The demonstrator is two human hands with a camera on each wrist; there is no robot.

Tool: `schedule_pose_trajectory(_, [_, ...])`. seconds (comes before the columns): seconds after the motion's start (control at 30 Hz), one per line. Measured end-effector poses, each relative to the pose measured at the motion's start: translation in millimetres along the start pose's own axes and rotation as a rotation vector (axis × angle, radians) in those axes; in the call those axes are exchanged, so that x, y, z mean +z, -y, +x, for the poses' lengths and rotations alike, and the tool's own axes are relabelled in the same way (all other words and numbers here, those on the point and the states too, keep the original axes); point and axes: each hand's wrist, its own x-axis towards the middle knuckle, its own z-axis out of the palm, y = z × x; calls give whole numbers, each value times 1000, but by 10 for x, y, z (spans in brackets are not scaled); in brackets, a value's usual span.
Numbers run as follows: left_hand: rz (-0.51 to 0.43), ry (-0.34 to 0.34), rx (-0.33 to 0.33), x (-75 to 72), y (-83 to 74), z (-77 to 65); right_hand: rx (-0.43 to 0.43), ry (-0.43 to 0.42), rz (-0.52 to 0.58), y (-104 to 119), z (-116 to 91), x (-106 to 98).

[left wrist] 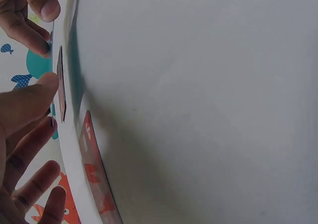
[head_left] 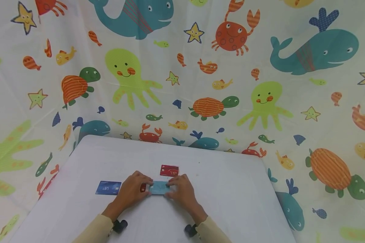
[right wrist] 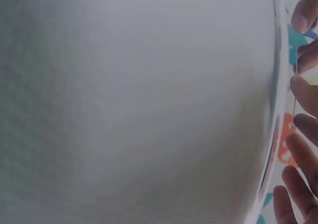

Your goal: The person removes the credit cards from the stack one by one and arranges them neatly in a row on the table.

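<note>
In the head view a light blue card (head_left: 159,188) is between my two hands. My left hand (head_left: 133,189) pinches its left end between thumb and fingers, and my right hand (head_left: 183,191) pinches the right end the same way. Beside the left fingers a dark red card (head_left: 143,187) shows only in part, the rest hidden by that hand. Behind the hands lies a red VIP card (head_left: 169,170). To the left of my left hand rests a blue VIP card (head_left: 108,188).
All the cards are over a white-covered table (head_left: 231,202). A curtain (head_left: 176,84) printed with sea animals hangs behind and along its sides. Dark wrist cameras (head_left: 120,226) sit at both cuffs.
</note>
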Motion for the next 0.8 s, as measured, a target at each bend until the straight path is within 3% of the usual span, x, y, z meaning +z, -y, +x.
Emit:
schedule_pose_trajectory(0.47, [18,-32,19,47,38,-61,-23,-8,-60,15,-18,82])
schedule_pose_trajectory(0.8, [8,-7,-7,56,35,-66,-46,-15,-96,6,-13,121])
